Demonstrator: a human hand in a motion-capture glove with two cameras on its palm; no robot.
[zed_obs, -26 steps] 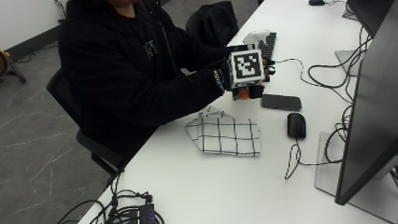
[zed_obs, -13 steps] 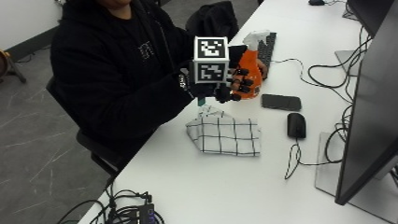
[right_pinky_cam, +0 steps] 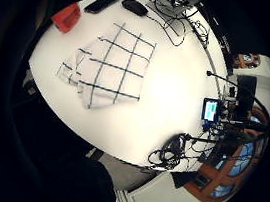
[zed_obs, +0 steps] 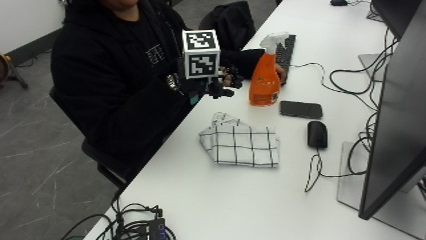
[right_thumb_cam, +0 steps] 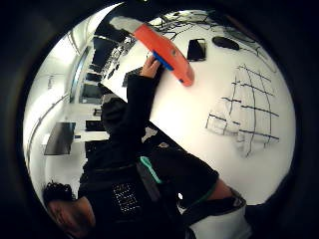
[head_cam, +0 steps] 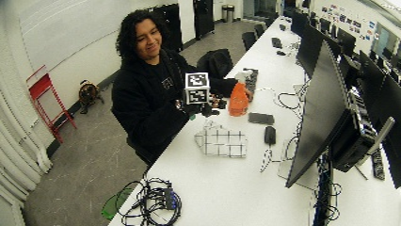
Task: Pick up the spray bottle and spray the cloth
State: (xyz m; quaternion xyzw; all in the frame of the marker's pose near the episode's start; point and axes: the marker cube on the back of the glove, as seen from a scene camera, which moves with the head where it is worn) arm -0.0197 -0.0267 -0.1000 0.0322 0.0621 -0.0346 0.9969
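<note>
Outside view first: we see the white table (zed_obs: 266, 200), then the checked cloth (zed_obs: 241, 145) lying flat, then the orange spray bottle (zed_obs: 264, 75) now standing beside it, released. Our gloved right hand (zed_obs: 219, 87) has drawn back, fingers loosely curled on nothing. We judge the spraying done. No label is readable.

From my palm camera I saw the white table (right_pinky_cam: 174, 106) spread below, with the checked cloth (right_pinky_cam: 108, 67) lying crumpled on it, white with dark grid lines. An orange corner of the spray bottle (right_pinky_cam: 66, 17) showed near the cloth, apart from it. Beyond lay a dark phone (right_pinky_cam: 101, 3) and, beside it, a black mouse (right_pinky_cam: 135, 7), with loose cables (right_pinky_cam: 179, 16) trailing past them. A bundle of black cords (right_pinky_cam: 170, 154) sat at the table's edge.
</note>
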